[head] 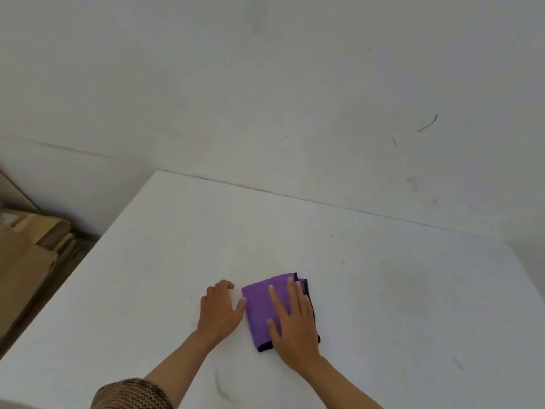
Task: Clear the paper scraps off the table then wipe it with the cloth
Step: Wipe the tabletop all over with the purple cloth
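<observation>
1. The wiping step looks to be the one in hand: no paper scraps are showing anywhere on the desk (295, 231), so by my reading the clearing is done, though the near edge is lying outside the view.
2. The right hand (292, 326) is lying flat and open on top of the cloth (259, 308), fingers spread and pointing away from the person, palm pressing down rather than gripping.
3. The left hand (219, 308) is resting on the desk just beside the cloth's left edge, fingers loosely curled with the tips down and the thumb reaching toward the cloth; it is holding nothing, and I cannot tell whether the thumb is touching the fabric.
4. The cloth is sitting near the middle of the desk's near half, well apart from the wall (265, 84) at the far edge.
5. It is purple with a dark trim, folded into a thick rectangular pad; layered edges are peeking out at its far right corner, and it is lying flat without bunching.
6. The next move is probably calling for steady downward pressure while sliding the pad in broad passes, since faint dark smudges are showing to the right and near the front of the desk.
7. The folded layers could be slipping apart under a push, so keeping the palm centred on them seems wise.
</observation>
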A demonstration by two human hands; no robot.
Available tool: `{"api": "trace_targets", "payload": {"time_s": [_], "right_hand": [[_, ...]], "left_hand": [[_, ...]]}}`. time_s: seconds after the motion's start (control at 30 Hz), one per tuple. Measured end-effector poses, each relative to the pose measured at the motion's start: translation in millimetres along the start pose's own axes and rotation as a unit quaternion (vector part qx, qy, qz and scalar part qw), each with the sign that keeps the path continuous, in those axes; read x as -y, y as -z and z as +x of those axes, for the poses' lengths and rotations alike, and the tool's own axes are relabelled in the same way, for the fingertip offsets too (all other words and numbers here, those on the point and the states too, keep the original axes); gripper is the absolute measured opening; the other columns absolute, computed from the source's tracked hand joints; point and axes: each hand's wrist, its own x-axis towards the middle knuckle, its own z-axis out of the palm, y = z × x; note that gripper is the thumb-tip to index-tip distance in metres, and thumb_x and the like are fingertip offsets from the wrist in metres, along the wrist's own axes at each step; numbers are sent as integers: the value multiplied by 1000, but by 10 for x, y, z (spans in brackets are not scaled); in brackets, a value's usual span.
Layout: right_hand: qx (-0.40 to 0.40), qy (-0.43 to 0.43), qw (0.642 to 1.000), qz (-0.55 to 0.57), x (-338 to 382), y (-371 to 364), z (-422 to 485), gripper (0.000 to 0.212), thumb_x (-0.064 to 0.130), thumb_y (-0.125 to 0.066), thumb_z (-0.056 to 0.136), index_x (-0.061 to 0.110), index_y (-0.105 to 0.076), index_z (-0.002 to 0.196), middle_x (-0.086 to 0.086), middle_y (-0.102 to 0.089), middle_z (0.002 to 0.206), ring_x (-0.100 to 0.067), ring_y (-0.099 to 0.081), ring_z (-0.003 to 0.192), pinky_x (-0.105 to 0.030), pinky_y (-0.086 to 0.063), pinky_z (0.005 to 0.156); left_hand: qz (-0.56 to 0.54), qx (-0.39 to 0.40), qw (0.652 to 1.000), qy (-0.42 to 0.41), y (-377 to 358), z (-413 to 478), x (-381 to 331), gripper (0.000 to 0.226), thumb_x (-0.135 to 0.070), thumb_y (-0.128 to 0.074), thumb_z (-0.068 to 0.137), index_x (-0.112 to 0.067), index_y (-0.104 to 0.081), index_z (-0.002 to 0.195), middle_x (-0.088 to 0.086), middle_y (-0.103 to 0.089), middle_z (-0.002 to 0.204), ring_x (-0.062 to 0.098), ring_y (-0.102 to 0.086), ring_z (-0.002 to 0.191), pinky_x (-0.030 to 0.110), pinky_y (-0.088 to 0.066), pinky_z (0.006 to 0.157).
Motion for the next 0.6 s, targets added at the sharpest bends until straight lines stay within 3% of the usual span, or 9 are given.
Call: {"api": "trace_targets", "payload": {"time_s": [0.07, 0.17, 0.33, 0.43, 0.53, 0.6], "right_hand": [[25, -21, 999, -16, 88, -194, -92, 59, 46, -21, 95, 21, -14, 148, -8, -10, 157, -26, -5, 143, -40, -5, 113], [28, -60, 998, -11, 270, -375, -198, 58, 42, -14, 97, 13, -25, 146, -10, -19, 155, -29, -14, 142, -45, -9, 113], [45, 68, 997, -7, 573, -505, 74, 52, 42, -26, 96, 31, -20, 147, -6, -20, 155, -27, -11, 144, -47, -14, 112], [55, 93, 994, -27, 579, -546, 504, 50, 50, -21, 95, 40, -19, 145, -7, -16, 155, -25, -11, 144, -43, -8, 114], [39, 5, 997, -59, 482, -499, 1021, 52, 55, -27, 90, 38, -37, 139, -15, -30, 150, -34, -34, 135, -45, -19, 113], [11, -53, 996, -67, 442, -445, 1291, 54, 53, -33, 84, 29, -53, 129, -19, -34, 147, -39, -34, 134, -47, -16, 113]], "left_hand": [[22, -5, 1000, 21, 31, 13, 155, 48, -36, -49, 92, -13, -37, 133, 5, -40, 142, 22, -34, 132, 34, -28, 108], [49, -5, 998, 38, 101, 36, 374, 56, -38, -39, 96, -15, -22, 144, 5, -12, 157, 20, -9, 145, 36, -14, 116], [59, -3, 998, 36, 208, 139, 633, 55, -41, -27, 98, -21, -14, 148, 2, 0, 158, 16, 2, 145, 36, -4, 117], [51, 7, 998, 32, 290, 286, 654, 53, -41, -26, 98, -23, -15, 147, 3, 0, 158, 17, 2, 145, 36, -6, 118], [61, 0, 998, 15, 441, 484, 680, 51, -40, -27, 99, -26, -17, 147, 2, 1, 158, 17, 3, 145, 37, -7, 118], [70, -8, 998, 5, 581, 649, 734, 50, -39, -26, 99, -27, -17, 147, 2, 1, 158, 17, 3, 145, 37, -6, 117]]}}
